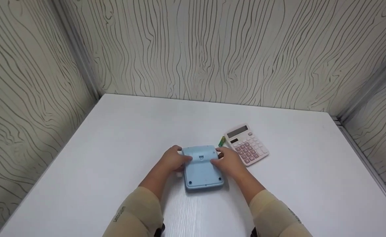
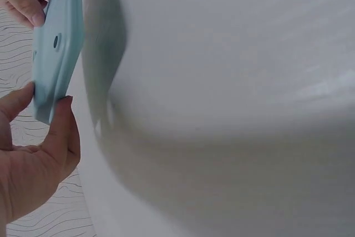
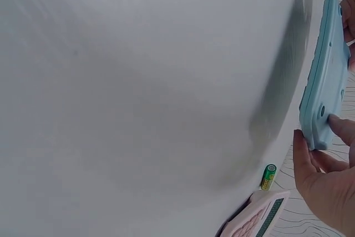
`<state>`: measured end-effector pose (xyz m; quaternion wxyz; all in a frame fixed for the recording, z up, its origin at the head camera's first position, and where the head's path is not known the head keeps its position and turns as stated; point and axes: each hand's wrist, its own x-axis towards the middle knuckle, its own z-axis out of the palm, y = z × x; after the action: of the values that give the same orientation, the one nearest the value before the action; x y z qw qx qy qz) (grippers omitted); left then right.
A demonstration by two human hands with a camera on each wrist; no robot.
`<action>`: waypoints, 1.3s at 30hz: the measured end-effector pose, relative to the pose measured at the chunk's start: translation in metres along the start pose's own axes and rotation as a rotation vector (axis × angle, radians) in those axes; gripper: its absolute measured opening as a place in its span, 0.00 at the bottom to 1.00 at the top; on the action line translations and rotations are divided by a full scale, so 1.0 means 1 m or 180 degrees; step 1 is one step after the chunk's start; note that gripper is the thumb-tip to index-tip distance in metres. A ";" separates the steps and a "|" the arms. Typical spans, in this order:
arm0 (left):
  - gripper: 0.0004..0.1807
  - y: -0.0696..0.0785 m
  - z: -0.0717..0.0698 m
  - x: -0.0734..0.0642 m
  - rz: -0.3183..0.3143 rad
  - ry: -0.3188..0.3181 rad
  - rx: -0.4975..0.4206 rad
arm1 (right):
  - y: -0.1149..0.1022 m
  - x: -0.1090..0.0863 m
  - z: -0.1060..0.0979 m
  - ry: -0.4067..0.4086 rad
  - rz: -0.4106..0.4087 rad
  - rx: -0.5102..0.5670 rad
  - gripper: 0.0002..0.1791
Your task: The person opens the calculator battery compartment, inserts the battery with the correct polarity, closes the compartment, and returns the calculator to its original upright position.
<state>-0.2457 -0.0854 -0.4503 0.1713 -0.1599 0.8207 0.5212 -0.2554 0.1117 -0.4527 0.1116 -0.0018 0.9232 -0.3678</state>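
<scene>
A light blue calculator (image 1: pixel 202 171) is held back side up between both hands, its small latch and dark round feet showing. My left hand (image 1: pixel 174 159) grips the left edge, thumb on the back and fingers underneath. On the opposite edge, my right hand (image 1: pixel 230 161) pinches it the same way. Both wrist views show the calculator (image 2: pixel 58 43) (image 3: pixel 327 70) raised over the white table, with its shadow below. Its keys and display face down, hidden. Close beyond the right hand lie a green battery (image 1: pixel 222 141) and a pink calculator (image 1: pixel 246 144), face up.
The white table (image 1: pixel 130 131) reaches back to a wood-grain patterned wall (image 1: pixel 193 49). Similar panels stand at the left and right, with metal frame strips (image 1: pixel 77 49) at the corners.
</scene>
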 end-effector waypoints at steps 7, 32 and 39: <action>0.33 0.007 -0.002 -0.001 -0.0035 -0.0002 -0.0191 | -0.001 -0.001 -0.002 0.0019 0.0062 0.0160 0.32; 0.34 0.042 0.006 -0.025 0.0268 -0.0444 -0.0953 | -0.007 0.002 0.005 0.0263 0.0025 0.0082 0.66; 0.34 0.053 0.010 -0.032 0.0267 -0.0507 -0.1054 | -0.007 0.002 0.006 0.0283 0.0037 0.0119 0.62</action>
<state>-0.2393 -0.0523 -0.3971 0.1851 -0.1097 0.7134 0.6669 -0.2568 0.1024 -0.4524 0.0727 0.0219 0.9202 -0.3840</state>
